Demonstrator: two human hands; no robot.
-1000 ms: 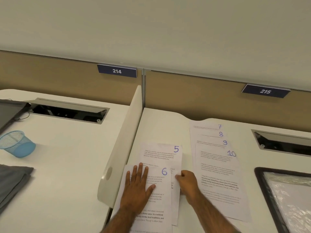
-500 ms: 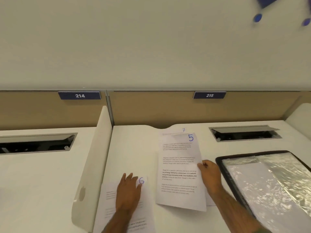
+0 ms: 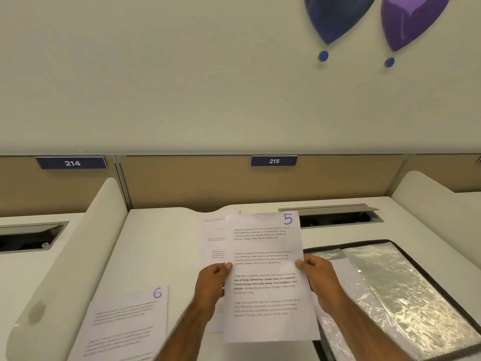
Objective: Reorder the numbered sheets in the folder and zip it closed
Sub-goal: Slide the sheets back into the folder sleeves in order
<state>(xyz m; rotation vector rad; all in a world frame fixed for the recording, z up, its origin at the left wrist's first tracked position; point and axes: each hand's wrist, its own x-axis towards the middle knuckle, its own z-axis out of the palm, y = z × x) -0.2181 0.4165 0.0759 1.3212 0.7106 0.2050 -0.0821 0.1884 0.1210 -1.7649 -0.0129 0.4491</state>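
Observation:
The sheet numbered 5 (image 3: 265, 290) is lifted above the desk, held by both hands. My left hand (image 3: 210, 282) pinches its left edge and my right hand (image 3: 318, 276) grips its right edge. Behind it lies a stack of sheets (image 3: 212, 238) with a 7 showing at the top; the sheet 5 hides most of it. The sheet numbered 6 (image 3: 127, 324) lies flat on the desk at the lower left. The open black folder (image 3: 406, 290), with a shiny clear pocket inside, lies at the right.
A rounded white divider (image 3: 65, 272) stands along the left side of the desk. A cable hatch (image 3: 335, 216) is sunk into the desk behind the folder. Tan back panels carry the labels 214 (image 3: 71, 162) and 215 (image 3: 273, 161).
My left hand has left sheet 6 and taken the left edge of sheet 5. Sheet 5 has moved right and up off the desk, over the stack. The view has swung right and upward.

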